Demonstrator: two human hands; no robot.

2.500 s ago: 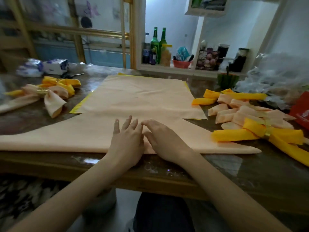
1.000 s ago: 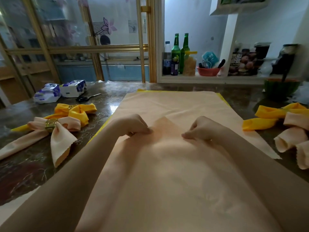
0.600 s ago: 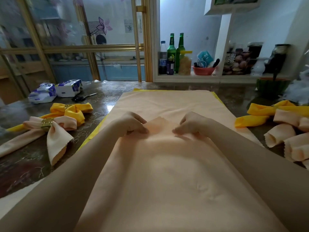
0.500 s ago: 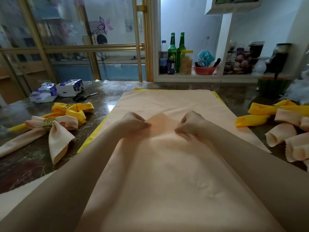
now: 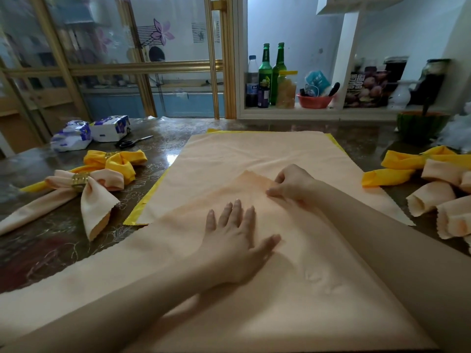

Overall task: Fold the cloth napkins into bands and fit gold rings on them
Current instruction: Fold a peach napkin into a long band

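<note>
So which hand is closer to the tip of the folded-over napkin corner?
Right. The right hand pinches the flap's edge just beside the corner tip; the left hand lies flat on the napkin, nearer the person.

A dark glossy table (image 5: 163, 146) stood before gold-framed glass doors (image 5: 142, 67) bearing purple flower decals (image 5: 161, 33). To the right, a white recessed shelf (image 5: 293, 112) carried green bottles (image 5: 265, 72), a jar (image 5: 286, 90) and a red bowl (image 5: 314, 101). The wall (image 5: 293, 26) was pale; light was dim.
</note>
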